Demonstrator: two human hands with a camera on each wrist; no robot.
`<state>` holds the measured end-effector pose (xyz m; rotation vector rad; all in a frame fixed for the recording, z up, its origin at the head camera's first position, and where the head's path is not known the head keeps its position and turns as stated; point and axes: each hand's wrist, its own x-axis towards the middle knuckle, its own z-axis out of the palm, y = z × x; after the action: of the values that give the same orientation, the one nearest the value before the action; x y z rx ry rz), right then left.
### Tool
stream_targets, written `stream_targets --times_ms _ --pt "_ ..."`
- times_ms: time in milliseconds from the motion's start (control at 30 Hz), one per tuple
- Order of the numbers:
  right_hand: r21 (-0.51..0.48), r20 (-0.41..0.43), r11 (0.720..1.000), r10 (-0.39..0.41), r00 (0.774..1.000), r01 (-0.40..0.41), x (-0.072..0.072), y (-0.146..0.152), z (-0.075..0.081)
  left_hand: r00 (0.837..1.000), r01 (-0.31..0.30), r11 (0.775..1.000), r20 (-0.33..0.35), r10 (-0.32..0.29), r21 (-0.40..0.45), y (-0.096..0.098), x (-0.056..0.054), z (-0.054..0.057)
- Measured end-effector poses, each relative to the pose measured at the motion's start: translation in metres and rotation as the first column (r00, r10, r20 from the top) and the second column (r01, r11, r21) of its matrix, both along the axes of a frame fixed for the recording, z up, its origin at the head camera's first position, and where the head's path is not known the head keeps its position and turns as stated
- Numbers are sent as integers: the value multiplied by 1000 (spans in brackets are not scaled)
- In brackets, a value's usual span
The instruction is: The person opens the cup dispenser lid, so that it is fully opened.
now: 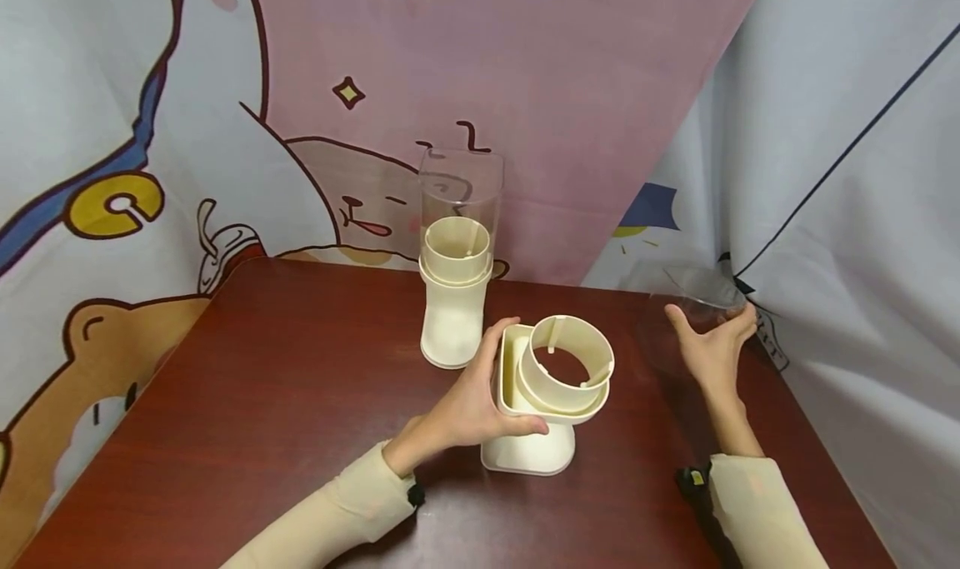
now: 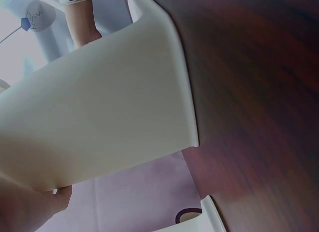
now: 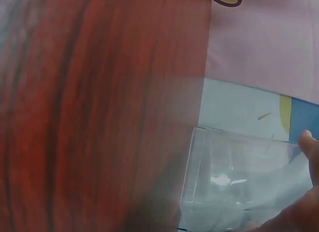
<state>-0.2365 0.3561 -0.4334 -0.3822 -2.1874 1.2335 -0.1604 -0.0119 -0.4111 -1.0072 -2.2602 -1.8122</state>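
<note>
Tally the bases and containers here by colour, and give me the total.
Cream: 2 (front base in the left hand; rear base)
Clear: 2 (rear container on the rear base; right container in the right hand)
Total: 4

Head view forward and down from above, wrist views near and sideways, tabletop (image 1: 300,369) in all three.

- A screened-off nook; whether in a home, office or studio cannot be told.
- Hanging cloth (image 1: 540,77) printed with cartoon animals, upper left to top centre.
- Pale, creased drape (image 1: 855,194), right side.
- Reddish wood-grain table (image 1: 285,402), lower half.
</note>
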Motion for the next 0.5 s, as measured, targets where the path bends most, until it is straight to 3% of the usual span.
stream_targets --times_ms 233,500 --pt "-6 1 1000 18 1000 -18 -3 4 -4 1000 3 1000 -7 -3 -4 1 -2 -1" --pt "-45 123 999 -6 992 11 -2 9 -5 1000 5 1000 -8 -5 -12 2 -1 -2"
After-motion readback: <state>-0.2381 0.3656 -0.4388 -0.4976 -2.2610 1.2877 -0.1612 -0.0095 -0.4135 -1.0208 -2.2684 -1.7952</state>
